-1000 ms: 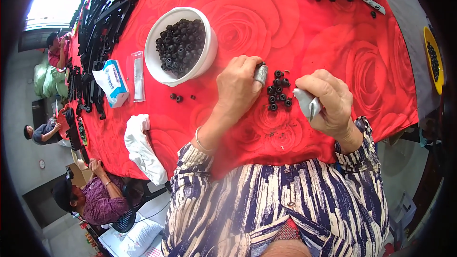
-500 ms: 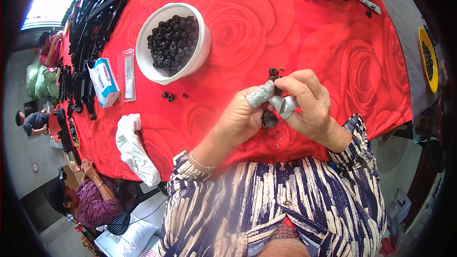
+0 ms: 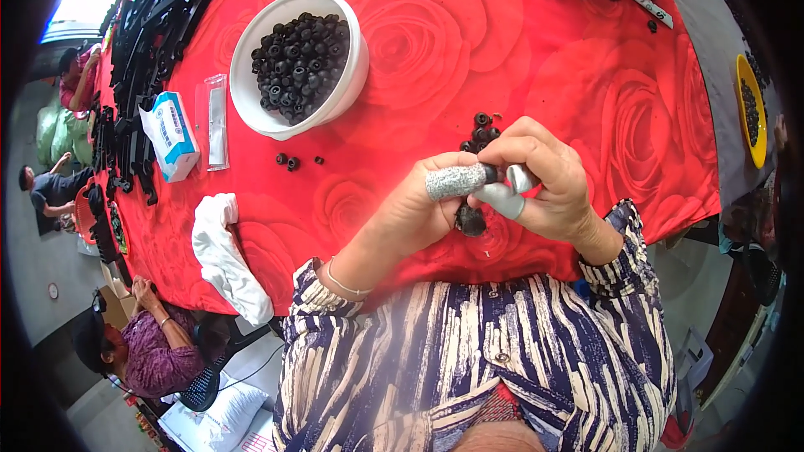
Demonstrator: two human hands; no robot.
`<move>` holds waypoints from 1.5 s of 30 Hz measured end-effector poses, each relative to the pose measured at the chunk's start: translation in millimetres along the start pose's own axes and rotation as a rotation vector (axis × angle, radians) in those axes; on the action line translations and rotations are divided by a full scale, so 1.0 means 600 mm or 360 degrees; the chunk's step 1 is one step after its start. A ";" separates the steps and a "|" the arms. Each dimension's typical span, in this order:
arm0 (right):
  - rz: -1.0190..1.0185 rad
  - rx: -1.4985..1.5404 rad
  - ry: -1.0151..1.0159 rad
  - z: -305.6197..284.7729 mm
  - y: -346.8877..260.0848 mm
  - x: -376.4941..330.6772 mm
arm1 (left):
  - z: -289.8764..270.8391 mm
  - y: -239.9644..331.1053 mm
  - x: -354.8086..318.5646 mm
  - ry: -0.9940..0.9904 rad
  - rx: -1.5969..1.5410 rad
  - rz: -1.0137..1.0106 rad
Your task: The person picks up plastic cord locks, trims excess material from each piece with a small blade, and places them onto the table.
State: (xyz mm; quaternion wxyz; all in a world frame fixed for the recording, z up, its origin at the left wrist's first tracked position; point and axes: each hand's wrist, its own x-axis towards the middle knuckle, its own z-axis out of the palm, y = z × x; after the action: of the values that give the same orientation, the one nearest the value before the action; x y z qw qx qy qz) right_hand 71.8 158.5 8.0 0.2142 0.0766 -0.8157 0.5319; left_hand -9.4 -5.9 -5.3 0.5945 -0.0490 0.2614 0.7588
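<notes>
Both hands (image 3: 494,192) pinch black part (image 3: 470,219), upright.

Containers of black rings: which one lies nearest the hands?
The white bowl, heaped with black rings beyond the left hand; the yellow dish sits off at the table's far right edge.

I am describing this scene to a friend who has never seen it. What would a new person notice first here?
First, the bright red rose-patterned tablecloth that fills the view. On it, upper left, stands a white bowl heaped with small black rings. In the middle, the left hand and right hand, with grey covers on some fingers, meet around a small black piece.
</notes>
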 end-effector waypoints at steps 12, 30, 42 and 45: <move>0.0289 0.0487 -0.0375 -0.015 -0.004 0.007 | -0.008 0.011 -0.014 -0.0083 0.0235 -0.0123; -0.0574 -0.0341 -0.0112 -0.001 -0.005 0.001 | -0.014 -0.010 -0.022 -0.0073 -0.0007 -0.0124; -0.0453 -0.0139 -0.0117 0.002 -0.002 -0.001 | -0.026 0.000 -0.027 -0.0205 0.0154 -0.0085; -0.0579 -0.0354 -0.0103 -0.002 -0.009 -0.004 | -0.014 -0.015 -0.031 -0.0114 0.0082 0.0091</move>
State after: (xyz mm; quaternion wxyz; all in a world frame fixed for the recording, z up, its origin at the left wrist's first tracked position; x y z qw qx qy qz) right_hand 76.0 156.9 11.9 0.2875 0.2154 -0.8485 0.3885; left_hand 2.4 -24.7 -8.6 0.5828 0.0009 0.2606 0.7697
